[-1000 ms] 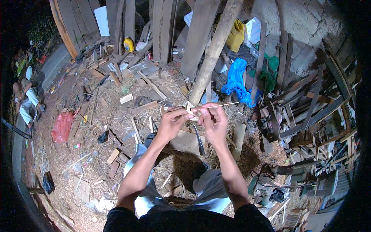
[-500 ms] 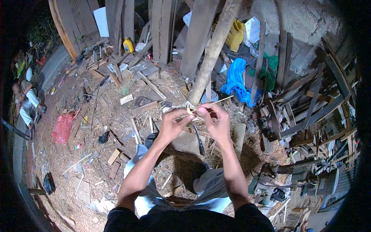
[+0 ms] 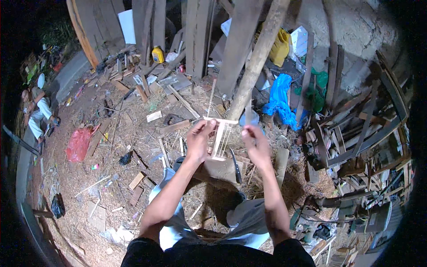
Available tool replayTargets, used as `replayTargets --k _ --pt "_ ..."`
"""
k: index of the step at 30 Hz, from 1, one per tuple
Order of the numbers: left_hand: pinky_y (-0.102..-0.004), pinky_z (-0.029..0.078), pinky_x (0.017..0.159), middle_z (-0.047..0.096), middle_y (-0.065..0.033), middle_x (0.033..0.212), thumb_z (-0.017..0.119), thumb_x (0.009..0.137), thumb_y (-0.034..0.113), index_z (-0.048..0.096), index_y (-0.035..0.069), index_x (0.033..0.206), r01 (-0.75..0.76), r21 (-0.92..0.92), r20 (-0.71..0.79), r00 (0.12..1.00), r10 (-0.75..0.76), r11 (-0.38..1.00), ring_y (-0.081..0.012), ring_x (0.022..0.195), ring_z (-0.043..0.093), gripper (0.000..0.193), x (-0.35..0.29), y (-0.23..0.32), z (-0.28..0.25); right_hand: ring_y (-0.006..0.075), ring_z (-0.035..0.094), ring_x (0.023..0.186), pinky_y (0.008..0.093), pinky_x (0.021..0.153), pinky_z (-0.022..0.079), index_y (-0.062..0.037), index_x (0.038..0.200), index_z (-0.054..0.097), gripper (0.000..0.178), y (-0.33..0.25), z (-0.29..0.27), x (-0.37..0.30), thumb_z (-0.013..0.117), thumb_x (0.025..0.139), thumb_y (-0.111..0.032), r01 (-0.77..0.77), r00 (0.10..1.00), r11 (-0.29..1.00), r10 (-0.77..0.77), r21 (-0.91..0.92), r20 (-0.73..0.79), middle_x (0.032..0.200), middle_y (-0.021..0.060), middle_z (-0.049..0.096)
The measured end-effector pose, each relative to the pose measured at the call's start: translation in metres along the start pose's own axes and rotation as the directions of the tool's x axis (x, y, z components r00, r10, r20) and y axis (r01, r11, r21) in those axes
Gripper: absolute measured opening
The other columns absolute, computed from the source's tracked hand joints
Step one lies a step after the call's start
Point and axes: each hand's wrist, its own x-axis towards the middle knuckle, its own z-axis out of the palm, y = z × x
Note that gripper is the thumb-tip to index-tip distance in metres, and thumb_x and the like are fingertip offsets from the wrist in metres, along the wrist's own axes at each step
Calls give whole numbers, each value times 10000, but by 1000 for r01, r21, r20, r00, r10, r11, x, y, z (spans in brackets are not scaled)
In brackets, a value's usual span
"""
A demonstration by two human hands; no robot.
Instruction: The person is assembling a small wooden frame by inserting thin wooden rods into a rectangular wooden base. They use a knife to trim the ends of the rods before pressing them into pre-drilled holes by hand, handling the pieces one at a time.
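Note:
My left hand (image 3: 201,139) is closed on a small pale wooden frame (image 3: 218,139). The frame has two crossbars, a flat middle strip and several thin sticks running between the bars. One thin stick (image 3: 212,95) juts up past its far bar. To the right of the frame, and apart from it, my right hand (image 3: 256,144) is raised with thumb and fingers drawn together. Blur hides what, if anything, they hold. Below the frame, a knife (image 3: 236,168) with a dark handle lies across a flat wooden board (image 3: 218,170) near my legs.
A thick wooden pole (image 3: 258,60) and upright planks (image 3: 198,40) stand ahead. A blue plastic bag (image 3: 280,100) lies by the pole; a red bag (image 3: 79,143) is at left. Scrap wood (image 3: 356,147) is heaped at right. Another person (image 3: 42,113) sits far left.
The frame has swung into fuller view in my left hand, its stick now pointing up. My right hand has moved away from the left, off the frame. The whole view has shifted slightly.

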Motion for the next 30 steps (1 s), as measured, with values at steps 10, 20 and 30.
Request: replayTargets --k 10,20,30 --pt "-374 360 966 543 -80 1136 529 910 306 504 51 1099 -20 -247 -83 997 -1 969 -199 1076 507 318 8 4 -8 274 618 934 378 745 555 -51 1151 418 332 31 48 -15 586 881 -149 -544 822 598 241 588 516 1099 171 533" --pt "-355 360 1012 538 -92 1184 544 898 320 480 24 1179 41 -349 -6 999 -46 936 -216 1156 471 413 11 13 -9 211 570 996 400 799 529 -42 1207 437 374 27 48 -18 585 880 -149 -386 920 668 232 637 315 1158 108 519" --pt "-255 353 810 596 5 934 550 900 274 622 9 1078 -71 133 -38 996 77 989 -93 793 449 327 0 20 1 233 574 1017 392 815 537 -32 1231 393 419 9 47 -15 584 859 -51 -216 976 666 145 714 160 1156 142 525"
